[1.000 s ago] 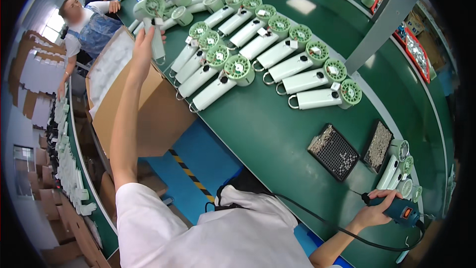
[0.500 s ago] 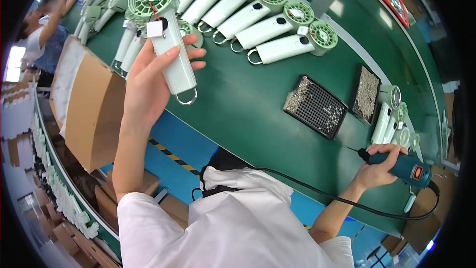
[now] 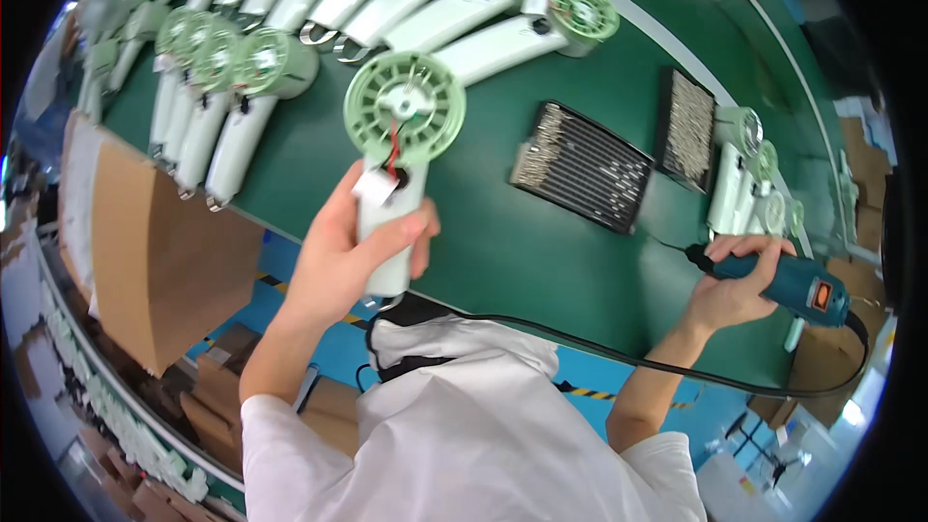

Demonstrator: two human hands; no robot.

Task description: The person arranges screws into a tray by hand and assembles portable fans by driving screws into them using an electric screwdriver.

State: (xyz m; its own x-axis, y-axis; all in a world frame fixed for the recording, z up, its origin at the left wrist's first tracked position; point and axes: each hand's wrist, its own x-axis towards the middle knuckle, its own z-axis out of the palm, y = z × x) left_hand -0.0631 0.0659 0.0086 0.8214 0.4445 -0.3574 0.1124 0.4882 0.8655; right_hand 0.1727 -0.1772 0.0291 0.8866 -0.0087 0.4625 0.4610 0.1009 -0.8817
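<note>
My left hand (image 3: 353,246) is wrapped round the white handle of a handheld fan (image 3: 405,108). Its round green grille head points away from me, with red wires and a white square piece at the neck. A metal loop shows at the handle's lower end. In my right hand (image 3: 739,280) is a teal electric screwdriver (image 3: 795,282), its thin bit pointing left toward a black screw tray (image 3: 585,169). The tray's grid of holes holds small screws, crowded along its left side. Behind it on the right lies a second black tray (image 3: 688,126) heaped with screws.
Rows of similar fans (image 3: 454,19) lie along the far side of the green table (image 3: 483,242); several more (image 3: 227,106) rest at the left. A few fans (image 3: 739,174) sit at the right. A cardboard box (image 3: 169,261) stands at the left edge. The screwdriver's black cable (image 3: 580,348) crosses before me.
My left hand has brought the fan rightward and closer to my body. The screwdriver stays in my right hand, nearly in place. The view has shifted, moving the trays up and left in it.
</note>
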